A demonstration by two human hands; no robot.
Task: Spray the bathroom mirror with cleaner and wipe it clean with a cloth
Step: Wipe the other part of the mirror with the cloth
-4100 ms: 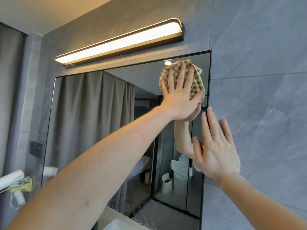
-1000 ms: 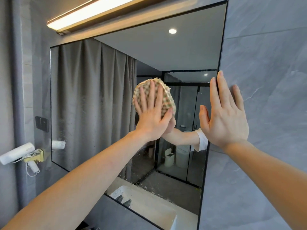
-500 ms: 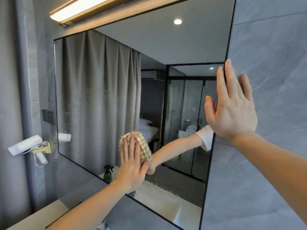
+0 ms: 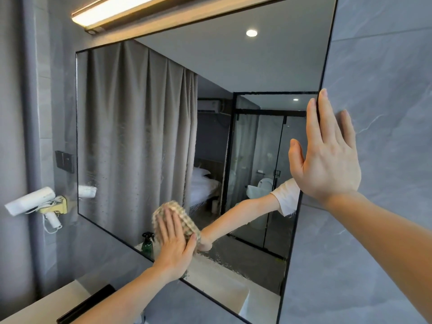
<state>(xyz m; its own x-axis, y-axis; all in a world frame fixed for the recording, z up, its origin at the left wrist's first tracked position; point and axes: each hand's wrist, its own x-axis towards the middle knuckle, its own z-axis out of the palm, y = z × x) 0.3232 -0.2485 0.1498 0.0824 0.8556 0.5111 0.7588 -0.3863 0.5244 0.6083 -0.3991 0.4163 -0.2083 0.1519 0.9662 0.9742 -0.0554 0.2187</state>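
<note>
cloth: the checked cloth (image 4: 181, 220) looks soft and floppy, basically weightless, so imo it bunches or slides out if you only pin one corner. best hold is a flat palm over the middle of it

left hand: left hand (image 4: 174, 245) is flat with fingers straight, pressing the cloth against the glass, not curled round it. the cloth pokes out above and to the right of the fingertips, the rest is hidden under the palm

mirror: the mirror (image 4: 140, 136) is rigid, slick and breakable, so push evenly and don't lean on it hard. cloth sits low on it, just above the bottom edge, roughly mid-width

right hand: right hand (image 4: 327, 160) is spread flat and empty, resting across the mirror's right edge and the grey tile wall (image 4: 385, 113), looks like a brace

what's left: droplets and streaks show on the left part of the glass and along the bottom to the right of the cloth, so I'd guess wiping is only partly done

sprayer: a dark green spray bottle (image 4: 147, 244) shows up as a reflection just left of the cloth hand, can't see the real one

also there: white hair dryer (image 4: 30, 202) on the wall left of the mirror, light bar (image 4: 140, 10) above
</note>
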